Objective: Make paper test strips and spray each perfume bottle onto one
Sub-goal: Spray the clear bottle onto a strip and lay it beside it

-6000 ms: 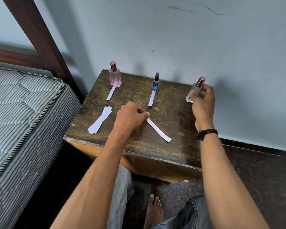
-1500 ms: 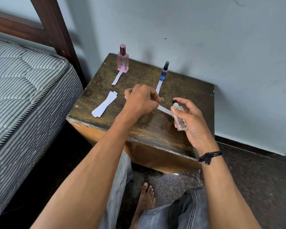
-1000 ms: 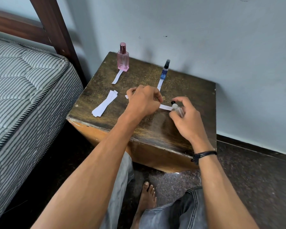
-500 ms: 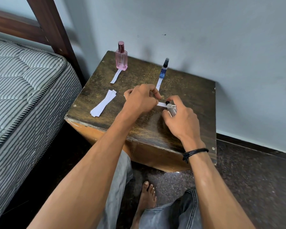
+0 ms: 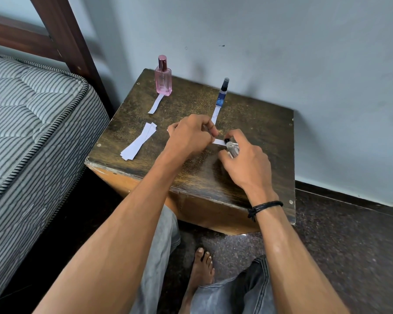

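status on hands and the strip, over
Left hand pinches strip. Right hand grips clear bottle, nozzle at strip's end. Pink bottle and blue bottle stand at back, nothing in the way.

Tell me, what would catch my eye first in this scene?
Two hands meet over the wooden table: the left hand pinches a paper strip while the right hand grips a clear bottle, its nozzle at the strip's free end. Behind them, a pink bottle and a slim blue bottle stand upright near the wall. Spare strips lie stacked to the left.
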